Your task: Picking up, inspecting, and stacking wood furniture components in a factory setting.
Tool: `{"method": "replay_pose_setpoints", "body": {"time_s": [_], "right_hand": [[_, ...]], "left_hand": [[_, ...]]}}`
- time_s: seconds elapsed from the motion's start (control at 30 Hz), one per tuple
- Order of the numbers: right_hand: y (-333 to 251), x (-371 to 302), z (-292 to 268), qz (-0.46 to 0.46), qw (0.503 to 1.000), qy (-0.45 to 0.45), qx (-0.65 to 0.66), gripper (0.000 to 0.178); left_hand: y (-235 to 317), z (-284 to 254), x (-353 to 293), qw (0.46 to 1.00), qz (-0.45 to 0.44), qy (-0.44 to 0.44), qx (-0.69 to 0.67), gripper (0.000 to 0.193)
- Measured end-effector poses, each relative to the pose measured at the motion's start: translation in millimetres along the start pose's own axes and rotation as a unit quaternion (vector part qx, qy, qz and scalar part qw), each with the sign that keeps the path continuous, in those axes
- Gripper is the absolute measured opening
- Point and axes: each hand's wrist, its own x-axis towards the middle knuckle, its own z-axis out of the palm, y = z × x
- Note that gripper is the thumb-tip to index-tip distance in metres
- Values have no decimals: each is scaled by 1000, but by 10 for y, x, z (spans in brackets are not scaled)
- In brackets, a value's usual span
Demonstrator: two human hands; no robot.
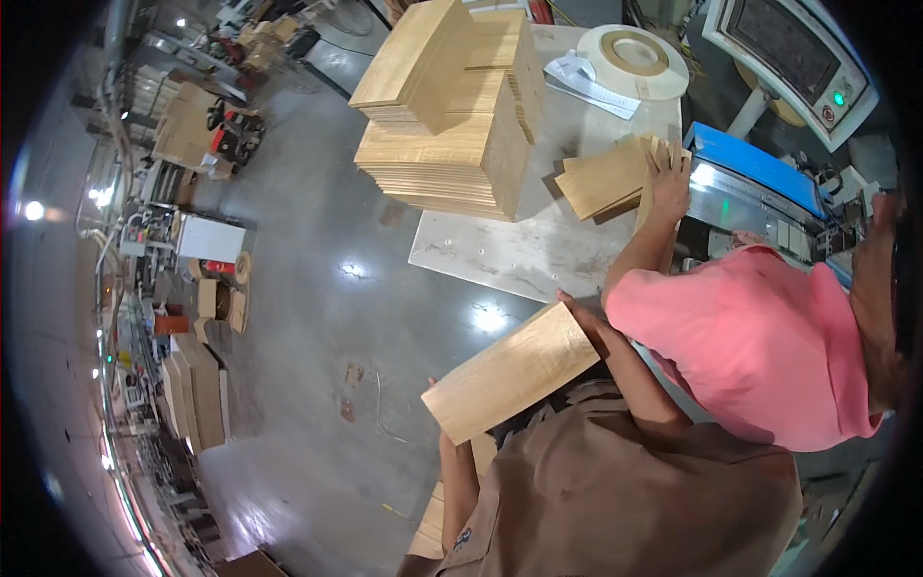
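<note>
A flat, gold-tan rectangular panel (511, 370) with a smooth, faintly shiny face is held up in front of my body, slanting up to the right. My left hand (433, 383) grips its lower left end; most of that hand is hidden behind the panel, with a fingertip showing at the edge. At the upper right end, my right hand (580, 315) is closed on the panel's edge, thumb up. Whether it is a single sheet or several together, I cannot tell. More tan panels (430, 522) show partly beside my left forearm.
A co-worker in a pink shirt (740, 351) stands at right, a hand on loose panels (606, 183). Tall stacks of panels (437, 159) stand on the grey table (481, 252). Beyond are a tape roll (633, 62), a blue-topped machine (755, 168) and a screen (788, 43).
</note>
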Motion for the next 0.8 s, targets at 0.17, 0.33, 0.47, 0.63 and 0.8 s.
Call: {"method": "replay_pose_setpoints", "body": {"time_s": [0.17, 0.33, 0.47, 0.63, 0.8], "right_hand": [[-236, 549, -225, -14, 998, 24, 54, 84], [-727, 402, 193, -83, 988, 131, -17, 83], [-873, 598, 53, -133, 982, 135, -21, 83], [-948, 832, -261, -149, 959, 224, -84, 74], [-936, 788, 20, -191, 952, 218, -100, 70]], "left_hand": [[334, 487, 746, 997, -69, -42, -2, 73], [357, 225, 1530, 979, -122, -130, -100, 77], [506, 553, 1695, 961, -241, -115, -68, 99], [590, 826, 1970, 975, -207, -71, -28, 88], [557, 645, 2180, 980, -178, -80, -40, 86]]}}
